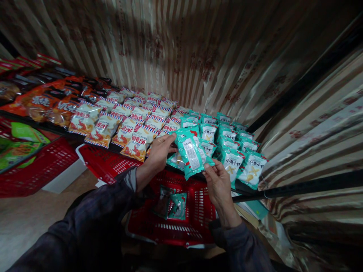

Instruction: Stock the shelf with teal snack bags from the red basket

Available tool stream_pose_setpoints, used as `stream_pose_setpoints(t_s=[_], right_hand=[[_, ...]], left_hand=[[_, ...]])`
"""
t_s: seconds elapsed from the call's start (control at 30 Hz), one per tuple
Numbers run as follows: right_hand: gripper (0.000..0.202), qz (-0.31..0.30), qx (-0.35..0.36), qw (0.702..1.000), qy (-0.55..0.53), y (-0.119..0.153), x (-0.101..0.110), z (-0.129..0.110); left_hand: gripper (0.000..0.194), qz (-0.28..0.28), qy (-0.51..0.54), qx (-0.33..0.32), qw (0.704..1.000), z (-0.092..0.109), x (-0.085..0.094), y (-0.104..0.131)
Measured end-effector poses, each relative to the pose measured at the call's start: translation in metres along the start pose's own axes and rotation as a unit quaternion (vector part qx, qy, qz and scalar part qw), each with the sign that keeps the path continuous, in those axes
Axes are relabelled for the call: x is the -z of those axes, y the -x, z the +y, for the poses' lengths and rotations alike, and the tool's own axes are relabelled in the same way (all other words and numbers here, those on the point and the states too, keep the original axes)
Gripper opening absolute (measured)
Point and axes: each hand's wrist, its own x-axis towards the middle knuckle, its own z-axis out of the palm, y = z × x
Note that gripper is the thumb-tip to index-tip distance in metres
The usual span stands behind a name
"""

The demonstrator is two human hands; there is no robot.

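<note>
Both hands hold a teal snack bag (193, 151) with its printed back turned up, over the front edge of the shelf. My left hand (159, 155) pinches its upper left side, and my right hand (218, 183) grips its lower right corner. Rows of matching teal and white snack bags (233, 162) stand on the shelf just behind and to the right. Below the hands sits a red shopping basket (198, 200) with a couple of packets (178, 206) at its bottom.
White and orange shrimp snack bags (103, 128) and orange snack bags (42, 102) fill the shelf to the left. Another red basket (59, 158) holds green packets (21, 151). A striped curtain (176, 49) hangs behind; black metal bars (306, 185) frame the right.
</note>
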Motion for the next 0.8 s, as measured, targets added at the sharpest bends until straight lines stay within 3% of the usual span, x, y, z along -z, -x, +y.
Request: stream_pose_setpoints(t_s=[0.23,0.33,0.4,0.47,0.57,0.7,0.8], right_hand=[[0.047,0.008,0.048,0.998,0.048,-0.002,0.006,0.005],[0.045,0.020,0.129,0.986,0.100,-0.002,0.009,0.009],[0.041,0.029,0.207,0.964,0.164,-0.001,0.010,0.009],[0.031,0.024,0.295,0.921,0.253,0.001,0.010,0.007],[0.023,-0.009,0.409,0.827,0.384,0.005,0.011,0.002],[0.051,-0.056,0.525,0.706,0.471,0.008,0.011,0.000],[0.066,-0.071,0.563,0.661,0.491,0.007,0.010,0.003]], left_hand=[[0.033,-0.003,0.002,-0.003,1.000,0.001,-0.001,0.002],[0.028,-0.003,0.005,0.011,1.000,0.003,-0.003,0.003],[0.025,-0.001,0.008,0.021,1.000,0.004,-0.004,0.003],[0.024,0.004,0.004,0.022,1.000,0.004,-0.004,0.003],[0.023,0.015,-0.009,0.017,1.000,0.005,-0.003,0.002],[0.020,0.022,-0.017,0.034,0.999,0.008,-0.002,-0.001],[0.021,0.016,-0.023,0.056,0.998,0.010,-0.001,-0.002]])
